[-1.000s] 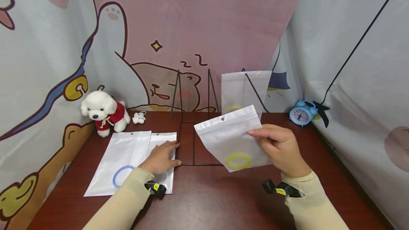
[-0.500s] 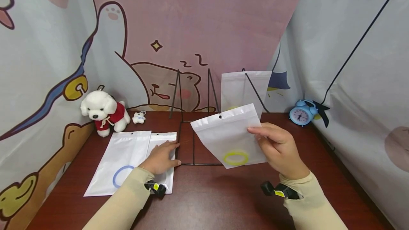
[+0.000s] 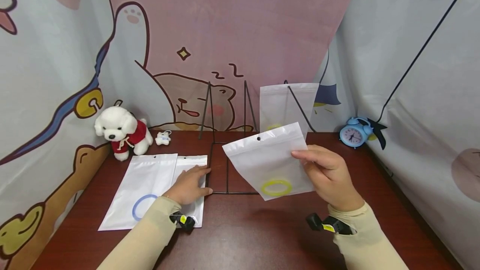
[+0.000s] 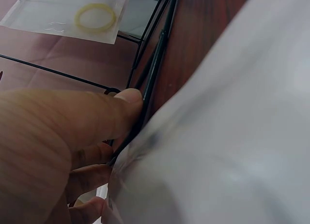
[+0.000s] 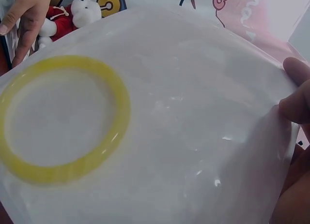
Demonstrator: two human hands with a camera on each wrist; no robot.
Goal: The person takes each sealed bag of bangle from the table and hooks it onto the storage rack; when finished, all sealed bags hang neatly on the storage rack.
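My right hand [image 3: 331, 176] pinches the right edge of a white zip bag [image 3: 271, 159] between thumb and fingers, above the table. A yellow ring [image 3: 276, 187] shows through near its bottom, and a small hole is in its top strip. My left hand [image 3: 189, 184] lies with fingers spread over a flat white bag [image 3: 191, 162], thumb and fingertips at the left bar of a black wire rack [image 3: 227, 170]. In the left wrist view the thumb [image 4: 130, 95] touches the dark bar. Another white bag [image 3: 275, 99] hangs on the rack's right hook.
Left of my left hand, a white bag with a blue ring [image 3: 144, 207] lies on the dark red table [image 3: 232, 236]. A white plush dog [image 3: 121, 130] and a small white figure [image 3: 163, 138] stand behind it. A blue alarm clock [image 3: 353, 132] is at the back right.
My right hand and its bag have shifted slightly left since a second ago, the bag's top tilting a little. My left hand has stayed where it was.
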